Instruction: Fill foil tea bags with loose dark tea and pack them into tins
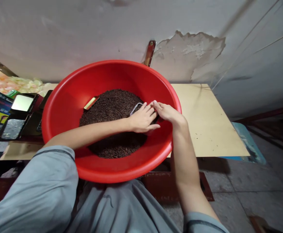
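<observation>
A large red basin (pixel 117 176) holds a bed of dark, dry loose bits (pixel 117 105). Over the right part of that bed lies my left hand (pixel 142 119), palm down with its fingers spread. My right hand (pixel 165 111) reaches in over the basin's right side; its fingers meet the fingertips of my left hand, stretched out rather than curled. A thin pale wire-like loop (pixel 135 108) shows just beyond my left hand; what lies under the hands is hidden. At the left inside of the basin a small gold-coloured piece (pixel 91 103) rests against the dark bits.
The basin stands on a pale board (pixel 204 123) against a grey wall with peeling paint. Dark open cases (pixel 22 103) and pale pink and yellow flakes (pixel 15 82) lie at left. A red-brown wooden post (pixel 150 53) rises behind the basin.
</observation>
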`<state>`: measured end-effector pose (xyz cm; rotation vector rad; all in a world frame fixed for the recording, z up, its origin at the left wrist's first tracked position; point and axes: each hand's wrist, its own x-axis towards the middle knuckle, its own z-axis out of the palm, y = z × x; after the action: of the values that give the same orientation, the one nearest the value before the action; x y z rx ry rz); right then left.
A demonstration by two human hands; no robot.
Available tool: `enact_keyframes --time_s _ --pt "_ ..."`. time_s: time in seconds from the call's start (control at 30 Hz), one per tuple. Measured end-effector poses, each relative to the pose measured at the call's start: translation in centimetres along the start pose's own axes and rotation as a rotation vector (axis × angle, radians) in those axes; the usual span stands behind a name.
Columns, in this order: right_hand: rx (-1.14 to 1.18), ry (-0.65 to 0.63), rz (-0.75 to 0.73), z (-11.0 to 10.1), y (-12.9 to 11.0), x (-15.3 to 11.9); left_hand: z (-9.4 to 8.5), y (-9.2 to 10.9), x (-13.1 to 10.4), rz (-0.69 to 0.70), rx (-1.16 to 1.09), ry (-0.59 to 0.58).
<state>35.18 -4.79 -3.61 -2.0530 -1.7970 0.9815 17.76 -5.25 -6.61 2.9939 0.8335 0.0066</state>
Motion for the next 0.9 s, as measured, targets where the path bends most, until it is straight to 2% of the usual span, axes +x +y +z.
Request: enact_keyframes --time_s 0.07,0.13,0.37,0.47,0.6,0.67,0.8,0.9 --pt "0.080 -0.012 0.042 -0.1 0.0 -0.2 -0.4 1.0 0.2 0.034 0.031 -0.034" --pt "0.149 -0.018 0.070 -0.2 -0.1 -0.4 -0.7 1.0 -0.1 0.019 0.043 -0.057" --pt "0.139 -0.019 0.081 0.0 0.1 -0.1 -1.7 -2.8 -2.0 -0.082 0.070 -0.132" --pt "0.156 -0.033 0.095 0.0 0.2 0.1 -1.8 -2.1 -1.6 -0.068 0.048 -0.176" --pt "0.132 -0.038 0.071 0.0 0.2 0.0 -1.7 -0.6 -0.5 0.026 0.011 -0.198" --pt "0.107 -0.026 0.069 0.0 0.2 -0.1 -1.7 -0.8 -0.4 0.014 -0.003 -0.217" --pt "0.100 -0.027 0.087 0.0 0.3 0.0 -1.8 -2.1 -0.8 -0.114 -0.016 -0.245" --pt "0.146 -0.056 0.082 0.0 0.4 0.2 -1.5 -2.1 -0.8 -0.069 -0.052 -0.239"
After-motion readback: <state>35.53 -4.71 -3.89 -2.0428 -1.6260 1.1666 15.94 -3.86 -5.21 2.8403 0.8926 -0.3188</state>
